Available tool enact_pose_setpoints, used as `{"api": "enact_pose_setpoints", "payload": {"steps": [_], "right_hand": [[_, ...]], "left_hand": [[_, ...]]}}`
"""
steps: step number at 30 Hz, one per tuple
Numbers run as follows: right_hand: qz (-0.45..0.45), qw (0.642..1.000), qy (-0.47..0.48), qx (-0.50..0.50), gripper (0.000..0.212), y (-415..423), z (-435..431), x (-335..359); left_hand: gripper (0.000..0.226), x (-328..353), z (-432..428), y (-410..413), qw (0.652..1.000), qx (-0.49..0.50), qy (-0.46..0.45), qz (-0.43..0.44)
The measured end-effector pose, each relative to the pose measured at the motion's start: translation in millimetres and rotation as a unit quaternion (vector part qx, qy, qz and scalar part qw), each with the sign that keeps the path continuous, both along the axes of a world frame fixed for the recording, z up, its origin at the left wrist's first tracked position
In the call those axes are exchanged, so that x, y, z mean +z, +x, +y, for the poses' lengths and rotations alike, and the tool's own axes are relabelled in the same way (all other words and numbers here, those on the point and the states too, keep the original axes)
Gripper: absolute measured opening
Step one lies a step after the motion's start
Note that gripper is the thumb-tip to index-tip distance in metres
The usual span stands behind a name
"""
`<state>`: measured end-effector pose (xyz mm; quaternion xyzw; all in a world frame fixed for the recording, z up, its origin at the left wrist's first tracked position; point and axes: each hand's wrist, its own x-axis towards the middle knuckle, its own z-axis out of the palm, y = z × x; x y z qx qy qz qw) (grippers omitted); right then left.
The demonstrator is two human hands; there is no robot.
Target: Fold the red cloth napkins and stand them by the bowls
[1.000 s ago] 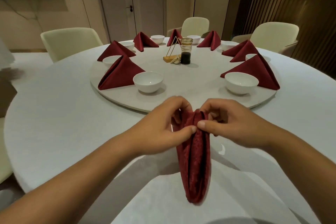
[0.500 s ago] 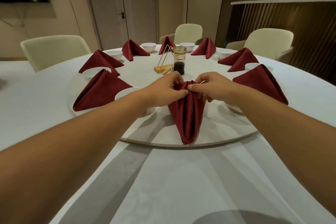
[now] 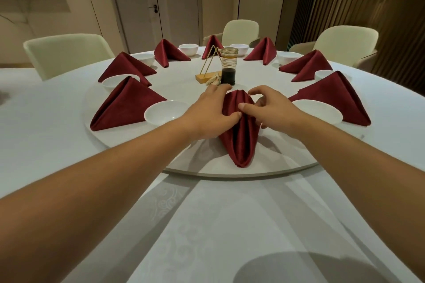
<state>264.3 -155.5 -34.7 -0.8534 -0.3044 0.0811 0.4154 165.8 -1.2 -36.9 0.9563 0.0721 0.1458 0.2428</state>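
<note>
Red napkin [image 3: 239,142] is sitting on the near part of the round turntable [image 3: 287,170], folded into a long narrow shape. Its pointed end is aiming back toward the camera and almost reaching the turntable's edge. It's lying in the gap between the left bowl [image 3: 164,112] and the right bowl [image 3: 319,111], both white, and I can't tell if it's touching either one.

Both hands are working on its far end. On one side the left hand [image 3: 204,115] is wrapping round the cloth, with its fingers [image 3: 219,88] curling over the top and the thumb pressing into the front fold. From the other side the right hand [image 3: 276,110] is pinching it, thumb pushing on the middle fold and index finger arching over the top. So both sets of fingers are closing narrow on the napkin and holding it.

More red napkins are standing as little tents around the ring, like the left tent [image 3: 125,105] and the right tent [image 3: 333,96], each just beside a bowl. A glass jar [image 3: 228,69] with dark liquid is standing in the middle, next to a gold triangle stand [image 3: 208,64]. All of it is sitting on the white-clothed worktop [image 3: 207,225], with pale chairs [image 3: 66,53] around the far side.
</note>
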Motion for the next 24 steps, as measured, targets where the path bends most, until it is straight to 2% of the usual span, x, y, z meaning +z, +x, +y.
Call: {"api": "enact_pose_setpoints", "payload": {"steps": [2,4,7,9,10,13,18,24], "right_hand": [[-0.007,1.000,0.013,-0.024,0.059,-10,-9,-5],[-0.015,0.999,0.014,-0.047,0.053,-26,-19,-12],[-0.075,0.996,-0.023,-0.053,0.039,-55,-35,-28],[-0.119,0.990,-0.061,-0.036,0.036,-80,-45,-40],[-0.136,0.987,-0.086,-0.024,0.038,-91,-48,-45],[-0.164,0.976,-0.144,0.026,0.046,-110,-58,-59],[-0.174,0.964,-0.184,0.086,0.054,-113,-63,-71],[-0.175,0.962,-0.180,0.108,0.058,-115,-70,-77]], "left_hand": [[0.086,-6,-6,-9,1.000,0.013,0.003,0.006],[0.086,-14,-12,-21,0.999,0.032,0.006,0.020],[0.058,-31,-28,-44,0.998,0.049,0.012,0.041],[0.036,-48,-42,-61,0.996,0.051,0.054,0.047],[0.038,-56,-49,-70,0.995,0.048,0.075,0.052],[0.063,-72,-70,-89,0.988,0.036,0.118,0.088],[0.070,-79,-84,-101,0.974,0.005,0.196,0.118],[0.071,-80,-81,-104,0.970,-0.002,0.212,0.121]]}}
